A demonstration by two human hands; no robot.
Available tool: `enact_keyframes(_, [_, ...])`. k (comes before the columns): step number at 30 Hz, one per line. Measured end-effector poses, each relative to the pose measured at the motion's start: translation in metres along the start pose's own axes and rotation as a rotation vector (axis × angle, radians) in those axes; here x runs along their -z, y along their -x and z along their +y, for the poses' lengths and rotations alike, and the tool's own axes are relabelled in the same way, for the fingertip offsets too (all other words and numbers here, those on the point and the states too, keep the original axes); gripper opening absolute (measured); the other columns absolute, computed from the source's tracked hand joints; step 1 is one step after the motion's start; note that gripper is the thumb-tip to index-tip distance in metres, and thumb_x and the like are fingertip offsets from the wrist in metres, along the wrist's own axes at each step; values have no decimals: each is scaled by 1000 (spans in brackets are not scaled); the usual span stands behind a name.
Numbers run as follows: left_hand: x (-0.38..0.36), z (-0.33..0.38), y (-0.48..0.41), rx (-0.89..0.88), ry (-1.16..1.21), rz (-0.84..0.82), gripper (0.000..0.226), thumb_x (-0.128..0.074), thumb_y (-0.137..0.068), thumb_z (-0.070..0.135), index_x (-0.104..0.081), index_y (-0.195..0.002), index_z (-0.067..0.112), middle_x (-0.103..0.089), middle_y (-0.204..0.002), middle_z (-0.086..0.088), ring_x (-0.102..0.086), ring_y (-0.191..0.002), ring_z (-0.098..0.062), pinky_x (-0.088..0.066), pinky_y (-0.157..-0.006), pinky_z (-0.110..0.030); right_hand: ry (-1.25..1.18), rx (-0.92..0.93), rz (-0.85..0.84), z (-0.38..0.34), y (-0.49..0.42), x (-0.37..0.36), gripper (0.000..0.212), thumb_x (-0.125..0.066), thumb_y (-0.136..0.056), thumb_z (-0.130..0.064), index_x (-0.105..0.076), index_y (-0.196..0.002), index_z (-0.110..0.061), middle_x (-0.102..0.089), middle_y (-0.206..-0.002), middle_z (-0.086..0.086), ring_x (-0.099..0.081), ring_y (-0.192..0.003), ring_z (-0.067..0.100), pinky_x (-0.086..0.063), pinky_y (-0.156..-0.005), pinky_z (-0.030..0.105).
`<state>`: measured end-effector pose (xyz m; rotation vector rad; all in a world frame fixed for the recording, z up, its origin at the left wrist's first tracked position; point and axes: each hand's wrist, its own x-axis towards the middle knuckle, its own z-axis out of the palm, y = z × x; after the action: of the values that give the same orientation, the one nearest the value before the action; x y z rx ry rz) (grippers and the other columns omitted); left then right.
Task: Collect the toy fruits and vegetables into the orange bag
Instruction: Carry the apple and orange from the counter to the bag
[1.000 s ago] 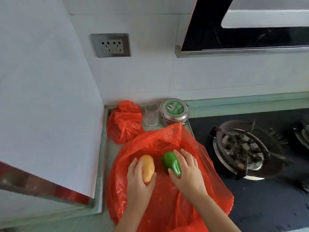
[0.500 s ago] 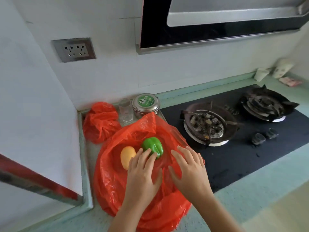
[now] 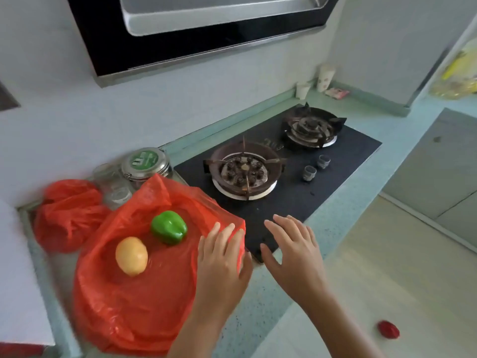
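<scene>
A large orange plastic bag (image 3: 134, 311) lies spread on the green counter at lower left. On it rest a green toy pepper (image 3: 169, 227) and a yellow-orange toy fruit (image 3: 131, 255), side by side and apart. My left hand (image 3: 222, 259) hovers flat over the bag's right edge, fingers apart, holding nothing. To its right, over the hob's front corner, my right hand (image 3: 294, 249) is also open and empty. A small red toy (image 3: 388, 329) lies on the floor at lower right.
A second crumpled orange bag (image 3: 67, 213) sits in the back left corner, beside a clear glass (image 3: 116, 189) and a metal tin (image 3: 145, 164). A black two-burner gas hob (image 3: 284, 166) fills the counter's middle. Paper cups (image 3: 325, 77) stand at the far wall.
Both hands let go of the yellow fruit and green pepper, which now lie on the bag. The hands moved right, and the view swung right toward the hob and floor.
</scene>
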<state>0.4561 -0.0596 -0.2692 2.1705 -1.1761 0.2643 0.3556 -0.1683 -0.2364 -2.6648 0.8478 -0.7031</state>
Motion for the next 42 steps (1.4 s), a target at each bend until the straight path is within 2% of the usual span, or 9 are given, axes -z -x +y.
enact_keyframes(5, [-27,58,-8,-108,44,-6,43,-44,-83,36,-62,-112,11,-62,-119,-8,-40,-120,-26,-32,-100,-48,66,-93,41,53,24,40,41,-47,-80,-38,-62,-111,-15,-64,-114,6,-57,-107,30,-44,-90,44])
enact_keyframes(10, [-62,139,-6,-223,83,-62,40,-44,-82,34,-61,-111,12,-63,-117,-9,-39,-119,-25,-34,-96,-57,62,-214,165,116,58,93,42,-45,-80,-38,-63,-107,-12,-65,-109,7,-59,-100,32,-47,-86,44])
enact_keyframes(13, [-84,189,-1,-311,108,-110,40,-44,-81,32,-62,-111,10,-63,-117,-11,-40,-119,-26,-32,-101,-47,83,-283,230,158,84,124,41,-46,-79,-37,-63,-107,-12,-65,-107,8,-59,-98,33,-48,-85,45])
enact_keyframes(16, [-106,242,2,-387,136,-164,43,-43,-81,32,-62,-112,9,-63,-117,-11,-40,-119,-26,-36,-99,-48,113,-358,282,200,112,155,41,-46,-79,-37,-63,-107,-12,-65,-108,8,-58,-99,34,-46,-87,46])
enact_keyframes(20, [-138,319,9,-500,194,-216,44,-45,-80,33,-62,-113,10,-63,-117,-11,-39,-119,-26,-24,-100,-41,156,-484,373,257,154,195,42,-46,-78,-37,-63,-107,-12,-65,-109,9,-58,-102,35,-46,-87,51])
enact_keyframes(24, [-171,393,23,-612,230,-265,44,-44,-78,33,-62,-112,12,-64,-115,-10,-51,-115,-31,-39,-96,-50,233,-605,447,307,202,235,40,-49,-78,-35,-63,-107,-11,-65,-109,11,-57,-103,36,-48,-83,55])
enact_keyframes(27, [-191,438,30,-630,244,-306,45,-44,-77,33,-65,-109,10,-65,-113,-11,-57,-110,-35,-41,-91,-55,268,-696,502,339,237,262,40,-55,-76,-31,-63,-109,-10,-64,-111,12,-56,-105,36,-48,-83,56])
enact_keyframes(34, [-238,503,38,-729,295,-386,43,-45,-78,33,-62,-111,11,-64,-114,-11,-55,-112,-35,-39,-92,-57,321,-826,563,403,280,292,44,-46,-79,-34,-62,-109,-6,-63,-111,15,-56,-105,36,-46,-88,49])
enact_keyframes(42, [-320,583,16,-803,361,-465,43,-45,-77,33,-62,-110,11,-64,-114,-11,-54,-113,-35,-38,-92,-57,383,-905,542,488,274,318,44,-46,-78,-34,-61,-110,-8,-64,-110,14,-57,-104,36,-47,-84,58])
